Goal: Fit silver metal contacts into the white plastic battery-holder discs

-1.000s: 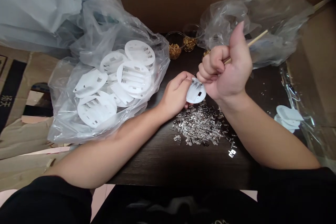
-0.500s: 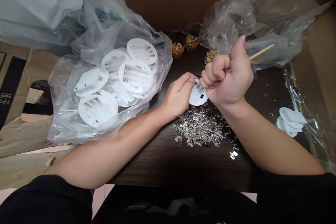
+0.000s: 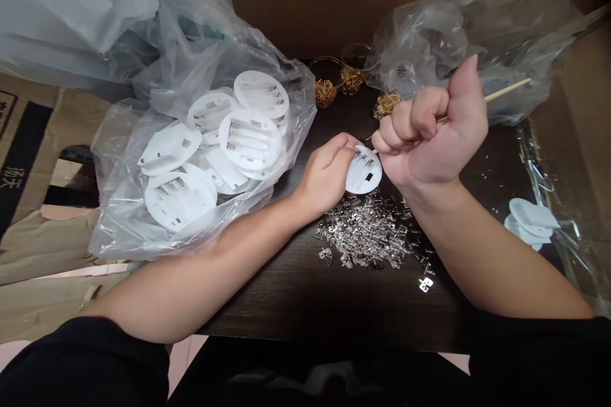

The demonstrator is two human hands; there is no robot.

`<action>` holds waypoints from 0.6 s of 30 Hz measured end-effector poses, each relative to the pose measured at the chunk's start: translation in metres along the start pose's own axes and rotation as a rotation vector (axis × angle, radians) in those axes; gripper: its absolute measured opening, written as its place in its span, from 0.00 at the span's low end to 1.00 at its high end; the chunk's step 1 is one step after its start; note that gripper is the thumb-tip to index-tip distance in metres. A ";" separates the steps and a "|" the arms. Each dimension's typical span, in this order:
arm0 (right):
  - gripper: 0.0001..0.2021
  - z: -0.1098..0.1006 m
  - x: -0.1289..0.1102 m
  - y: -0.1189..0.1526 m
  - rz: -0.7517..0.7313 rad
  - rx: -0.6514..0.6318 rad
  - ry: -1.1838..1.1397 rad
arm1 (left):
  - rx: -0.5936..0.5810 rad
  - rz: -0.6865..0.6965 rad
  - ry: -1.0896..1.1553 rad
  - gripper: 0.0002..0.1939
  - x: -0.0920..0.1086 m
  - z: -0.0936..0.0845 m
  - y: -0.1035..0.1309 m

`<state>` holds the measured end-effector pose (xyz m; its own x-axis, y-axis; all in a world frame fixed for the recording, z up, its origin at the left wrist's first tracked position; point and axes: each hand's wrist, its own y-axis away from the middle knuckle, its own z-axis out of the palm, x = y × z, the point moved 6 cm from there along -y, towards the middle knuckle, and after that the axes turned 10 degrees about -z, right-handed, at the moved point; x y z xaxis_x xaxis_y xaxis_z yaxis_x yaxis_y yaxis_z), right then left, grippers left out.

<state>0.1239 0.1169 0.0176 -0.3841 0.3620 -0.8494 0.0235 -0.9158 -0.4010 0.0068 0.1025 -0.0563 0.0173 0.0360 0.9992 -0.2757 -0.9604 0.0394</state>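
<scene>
My left hand grips the left edge of a round white plastic battery holder, with thumb on top. Dark spring contacts show in its slots, along with a small black rectangular hole. My right hand is closed in a fist around a thin wooden stick, its thumb raised. One end of the stick juts out to the upper right; the other comes out below the fist by the holder's upper right edge. Under both hands lies a heap of silvery metal contacts and springs.
A clear plastic bag on the left holds several white battery holders. Clear cups of gold-coloured small parts stand at the back. More white pieces are stacked at right, beside crumpled plastic. Cardboard walls surround the dark table.
My right hand has shifted up and to the right with the stick, away from the battery holder, so more of the holder shows. My left hand stays nearly in place.
</scene>
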 end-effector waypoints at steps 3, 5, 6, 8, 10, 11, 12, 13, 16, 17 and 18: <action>0.40 0.007 0.006 0.001 0.058 -0.004 0.046 | -0.005 -0.012 0.001 0.13 -0.001 0.000 0.001; 0.40 0.010 0.010 0.002 0.076 0.018 0.062 | -0.001 -0.021 0.002 0.13 -0.002 -0.001 0.001; 0.40 0.010 0.012 0.003 0.075 0.037 0.072 | 0.000 -0.025 0.003 0.13 -0.002 -0.001 0.000; 0.40 0.009 0.015 0.004 0.063 0.075 0.095 | 0.001 -0.035 0.011 0.13 -0.003 -0.001 0.000; 0.39 0.008 0.017 0.004 0.048 0.092 0.130 | -0.005 -0.051 0.033 0.12 -0.005 0.000 0.000; 0.39 0.008 0.017 0.004 0.040 0.083 0.160 | -0.006 -0.058 0.046 0.12 -0.005 0.000 0.000; 0.39 0.008 0.018 0.004 0.034 0.066 0.200 | -0.005 -0.063 0.056 0.12 -0.006 0.000 0.000; 0.38 0.008 0.019 0.005 0.030 0.046 0.248 | 0.000 -0.065 0.063 0.12 -0.006 0.000 0.000; 0.38 0.007 0.024 0.008 0.031 0.007 0.390 | 0.019 -0.042 0.054 0.12 -0.006 -0.001 0.000; 0.38 0.007 0.025 0.009 0.032 0.001 0.414 | 0.021 -0.029 0.045 0.12 -0.006 -0.002 0.000; 0.38 0.007 0.025 0.009 0.031 -0.003 0.416 | 0.021 -0.015 0.035 0.12 -0.005 -0.002 0.000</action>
<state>0.1077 0.1167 -0.0049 0.0222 0.3745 -0.9270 0.0324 -0.9270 -0.3737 0.0047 0.1026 -0.0613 -0.0125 0.0595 0.9981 -0.2557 -0.9652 0.0544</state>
